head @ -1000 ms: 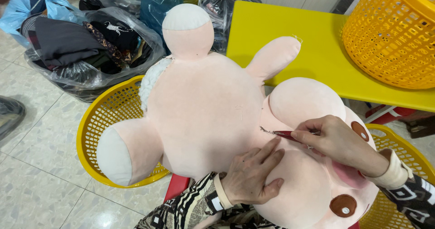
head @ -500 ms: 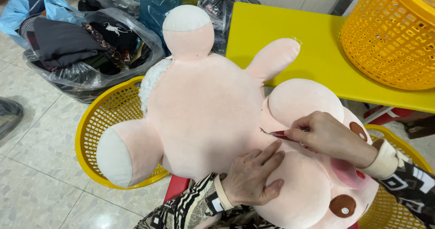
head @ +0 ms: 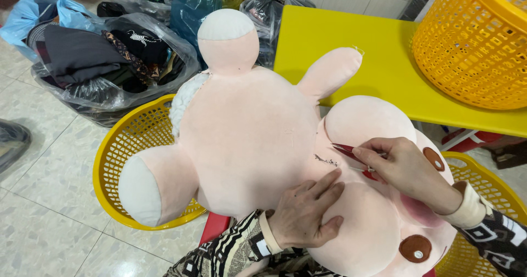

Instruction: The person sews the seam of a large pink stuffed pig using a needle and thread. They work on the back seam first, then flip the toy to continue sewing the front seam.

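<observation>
Right hand (head: 409, 170) pinches red-handled snips (head: 351, 152), tips pointing left at the pink plush toy (head: 247, 145) seam; left hand (head: 304, 214) lies open on the toy.

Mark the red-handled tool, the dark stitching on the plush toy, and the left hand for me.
red-handled tool (head: 351, 152), head view, on its red shaft.
dark stitching (head: 325, 159), head view, mid-seam.
left hand (head: 304, 211), head view, back of the hand pressing the plush toy (head: 247, 140).

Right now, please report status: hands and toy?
Left hand flat on plush toy. Right hand holds red tool at the seam. Nothing blocking.
</observation>
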